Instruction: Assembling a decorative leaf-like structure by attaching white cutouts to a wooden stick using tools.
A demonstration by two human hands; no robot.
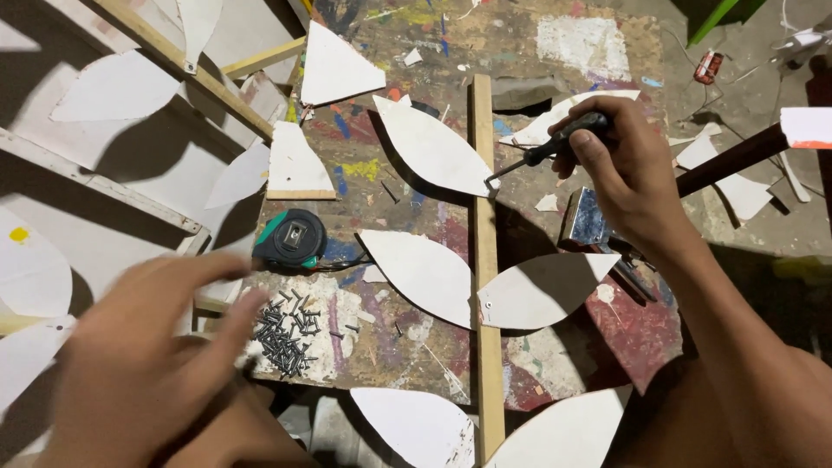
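We see the worktable (598,52) first: rough board top, paint-splattered in red, blue, yellow and white patches, worn and chipped. A long pale wooden strip (484,199) runs down its middle, straight, square-edged, unpainted.

Along the strip sit white leaf-shaped cutouts, flat sheet material, smooth matte faces, pointed tips meeting the strip. The upper-left leaf (429,146) has its tip right at the tool end; the mid pair (420,273) and (542,290) flank the strip below the grip; two more sit at the bottom edge. More white offcuts lie left of the table.

Right hand (628,173) is wrapped tight round a screwdriver (555,147): black handle enclosed in the fist, thin dark metal shaft angled down-left, tip touching where the leaf tip meets the strip. Just under that hand there's a small metal block (585,217) w/ blue paint on its face.

Left hand (139,364) is blurred, fingers spread loose, holding nothing we can make out; fingertips just beside a pile of dark screws (286,334), short, black, scattered on a white paint patch. Above the pile, well left of the grip: a tape measure (290,238), round black case w/ green trim.
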